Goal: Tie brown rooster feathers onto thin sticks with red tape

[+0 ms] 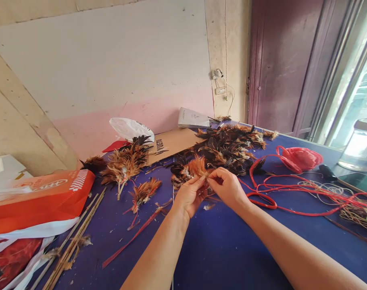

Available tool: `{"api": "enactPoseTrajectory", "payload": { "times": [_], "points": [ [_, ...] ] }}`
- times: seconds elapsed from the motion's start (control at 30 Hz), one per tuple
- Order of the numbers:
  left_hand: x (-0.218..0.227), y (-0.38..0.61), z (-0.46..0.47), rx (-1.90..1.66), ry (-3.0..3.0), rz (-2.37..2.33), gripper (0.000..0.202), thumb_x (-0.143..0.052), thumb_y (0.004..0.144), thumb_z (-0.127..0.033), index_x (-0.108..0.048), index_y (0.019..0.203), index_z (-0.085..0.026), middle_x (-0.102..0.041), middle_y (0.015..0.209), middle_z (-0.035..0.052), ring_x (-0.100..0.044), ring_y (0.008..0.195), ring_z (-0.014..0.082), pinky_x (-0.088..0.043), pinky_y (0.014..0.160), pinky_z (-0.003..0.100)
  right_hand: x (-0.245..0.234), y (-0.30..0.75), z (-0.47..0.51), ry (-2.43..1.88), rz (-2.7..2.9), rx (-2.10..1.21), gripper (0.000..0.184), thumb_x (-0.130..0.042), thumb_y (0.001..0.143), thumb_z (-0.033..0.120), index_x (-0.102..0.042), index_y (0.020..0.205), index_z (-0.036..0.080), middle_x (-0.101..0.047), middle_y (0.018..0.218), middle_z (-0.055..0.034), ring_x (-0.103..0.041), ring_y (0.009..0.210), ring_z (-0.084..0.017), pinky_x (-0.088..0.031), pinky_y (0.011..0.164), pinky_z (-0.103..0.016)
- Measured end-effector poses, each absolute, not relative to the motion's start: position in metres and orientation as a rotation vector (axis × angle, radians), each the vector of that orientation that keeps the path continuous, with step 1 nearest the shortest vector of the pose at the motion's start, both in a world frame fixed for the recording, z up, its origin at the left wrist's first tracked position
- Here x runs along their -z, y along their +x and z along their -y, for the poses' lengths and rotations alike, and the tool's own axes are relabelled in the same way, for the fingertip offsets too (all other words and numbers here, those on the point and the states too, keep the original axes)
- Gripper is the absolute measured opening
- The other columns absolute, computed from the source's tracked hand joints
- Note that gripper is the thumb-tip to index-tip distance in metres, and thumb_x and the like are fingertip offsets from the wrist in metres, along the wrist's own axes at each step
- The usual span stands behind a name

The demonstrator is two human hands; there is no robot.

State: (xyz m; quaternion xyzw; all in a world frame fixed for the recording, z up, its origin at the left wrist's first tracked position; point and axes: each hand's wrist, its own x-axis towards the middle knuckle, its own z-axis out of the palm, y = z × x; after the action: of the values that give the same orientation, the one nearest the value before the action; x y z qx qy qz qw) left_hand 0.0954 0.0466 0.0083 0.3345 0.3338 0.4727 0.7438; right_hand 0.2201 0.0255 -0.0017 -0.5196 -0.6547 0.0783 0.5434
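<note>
My left hand (189, 195) and my right hand (228, 187) meet over the blue table (232, 249), both pinched on a small bunch of brown and orange feathers (195, 167). Just beyond them lies a big heap of dark and rust feathers (228, 147). A tied feather bundle (124, 165) and a smaller one (144, 191) lie to the left of my hands. A red strip (135, 235) runs across the cloth below them.
Thin bamboo sticks (71, 241) lie at the left by an orange and white plastic bag (41, 201). Red cord (280, 197) and a red ball of it (300, 158) sit at the right, with rubber bands (325, 193). Cardboard (171, 143) and a glass jar (361, 145) stand farther back.
</note>
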Motion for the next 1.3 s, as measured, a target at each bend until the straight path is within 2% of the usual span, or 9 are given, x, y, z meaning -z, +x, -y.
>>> {"api": "enactPoseTrajectory", "payload": {
  "times": [0.17, 0.33, 0.47, 0.6, 0.77, 0.97, 1.1, 1.2, 1.3],
  "points": [
    [-0.005, 0.095, -0.049, -1.067, 0.793, -0.737, 0.022, -0.077, 0.052, -0.021, -0.066, 0.069, -0.013, -0.062, 0.06, -0.0003, -0.053, 0.054, 0.0066, -0.039, 0.054, 0.018, 0.004, 0.221, -0.025, -1.212, 1.641, -0.116, 0.012, -0.05, 0.073, 0.018, -0.061, 0.067, 0.019, -0.058, 0.076, -0.0026, -0.053, 0.066, -0.012, -0.041, 0.06, -0.023],
    [-0.005, 0.089, -0.055, -1.059, 0.628, -0.744, 0.015, -0.073, 0.059, -0.018, -0.063, 0.071, -0.016, -0.063, 0.064, -0.001, -0.056, 0.058, 0.0077, -0.041, 0.056, 0.019, 0.005, 0.223, -0.026, -1.197, 1.684, -0.124, 0.015, -0.052, 0.075, 0.022, -0.064, 0.083, 0.02, -0.058, 0.086, -0.0025, -0.055, 0.069, -0.011, -0.043, 0.063, -0.023],
    [-0.009, 0.085, -0.057, -1.005, 0.516, -0.733, 0.01, -0.067, 0.066, -0.02, -0.062, 0.073, -0.015, -0.064, 0.067, 0.0003, -0.059, 0.065, 0.0106, -0.043, 0.057, 0.021, 0.003, 0.225, -0.024, -1.24, 1.757, 0.031, 0.035, -0.06, 0.069, 0.027, -0.056, 0.104, 0.022, -0.055, 0.099, -0.0052, -0.055, 0.084, -0.017, -0.043, 0.074, -0.029],
    [-0.008, 0.087, -0.054, -0.938, 0.487, -0.729, 0.009, -0.065, 0.069, -0.022, -0.062, 0.075, -0.015, -0.065, 0.068, 0.0004, -0.059, 0.068, 0.0123, -0.043, 0.063, 0.024, 0.001, 0.226, -0.022, -1.306, 1.862, 0.172, 0.045, -0.062, 0.067, 0.031, -0.051, 0.11, 0.022, -0.054, 0.105, -0.0076, -0.052, 0.095, -0.022, -0.039, 0.081, -0.035],
    [-0.005, 0.095, -0.047, -0.886, 0.491, -0.744, 0.007, -0.063, 0.071, -0.021, -0.062, 0.071, -0.015, -0.064, 0.068, 0.0015, -0.058, 0.068, 0.013, -0.042, 0.068, 0.028, 0.0, 0.232, -0.023, -1.353, 1.887, 0.25, 0.043, -0.062, 0.068, 0.031, -0.052, 0.11, 0.021, -0.054, 0.107, -0.0094, -0.052, 0.094, -0.023, -0.037, 0.08, -0.035],
    [0.002, 0.097, -0.047, -0.886, 0.558, -0.737, 0.008, -0.065, 0.068, -0.021, -0.062, 0.072, -0.015, -0.064, 0.07, 0.0011, -0.056, 0.062, 0.0103, -0.042, 0.067, 0.027, 0.0, 0.235, -0.025, -1.369, 1.838, 0.209, 0.041, -0.063, 0.068, 0.031, -0.054, 0.106, 0.022, -0.055, 0.104, -0.0078, -0.053, 0.094, -0.022, -0.037, 0.08, -0.035],
    [0.003, 0.092, -0.051, -0.928, 0.64, -0.737, 0.01, -0.066, 0.068, -0.021, -0.062, 0.074, -0.015, -0.066, 0.071, 0.0022, -0.058, 0.061, 0.0101, -0.043, 0.066, 0.025, -0.001, 0.235, -0.027, -1.283, 1.774, -0.039, 0.04, -0.064, 0.066, 0.036, -0.057, 0.102, 0.021, -0.059, 0.097, -0.0057, -0.055, 0.087, -0.019, -0.041, 0.077, -0.031],
    [0.002, 0.09, -0.052, -0.955, 0.684, -0.769, 0.011, -0.068, 0.065, -0.021, -0.062, 0.073, -0.016, -0.066, 0.068, 0.0028, -0.061, 0.067, 0.0128, -0.044, 0.065, 0.024, -0.003, 0.236, -0.029, -1.245, 1.663, -0.328, 0.031, -0.058, 0.07, 0.041, -0.062, 0.09, 0.018, -0.063, 0.087, -0.004, -0.057, 0.073, -0.015, -0.044, 0.067, -0.026],
    [0.0, 0.09, -0.051, -0.973, 0.768, -0.802, 0.015, -0.07, 0.063, -0.024, -0.064, 0.075, -0.016, -0.068, 0.07, 0.0047, -0.063, 0.071, 0.015, -0.044, 0.064, 0.023, -0.003, 0.236, -0.031, -1.271, 1.627, -0.446, 0.023, -0.057, 0.07, 0.038, -0.064, 0.078, 0.018, -0.064, 0.076, -0.0026, -0.055, 0.064, -0.014, -0.044, 0.06, -0.025]
  ]
}}
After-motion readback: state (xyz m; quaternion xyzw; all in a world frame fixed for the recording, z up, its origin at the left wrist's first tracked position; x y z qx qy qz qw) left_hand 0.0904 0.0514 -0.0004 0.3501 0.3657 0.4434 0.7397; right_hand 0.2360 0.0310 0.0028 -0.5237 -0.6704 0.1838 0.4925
